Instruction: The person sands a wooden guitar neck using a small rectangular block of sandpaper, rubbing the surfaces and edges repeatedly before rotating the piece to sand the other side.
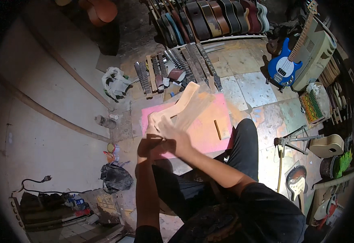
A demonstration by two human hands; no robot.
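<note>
Above a pink board (pixel 215 143) on the floor I hold a pale, bare wooden piece (pixel 181 104), shaped like part of a guitar neck, slanting away to the right. My left hand (pixel 148 145) is wrapped round its near end. My right hand (pixel 178 141) is against the wood close beside the left, its fingers smeared by motion. Whether anything lies between those fingers and the wood is hidden. A slim brown stick (pixel 218 130) rests on the right part of the board, next to my bent right knee (pixel 245 139).
Fretted necks and files or strips (pixel 177 60) lie beyond the board. Guitar bodies (pixel 221 18) stand racked behind them. A blue bass guitar (pixel 283 67) leans at the far right, a tripod (pixel 292 141) nearer. Left are a plastic bag (pixel 115 83), cans (pixel 111 148) and a black bag (pixel 116 178).
</note>
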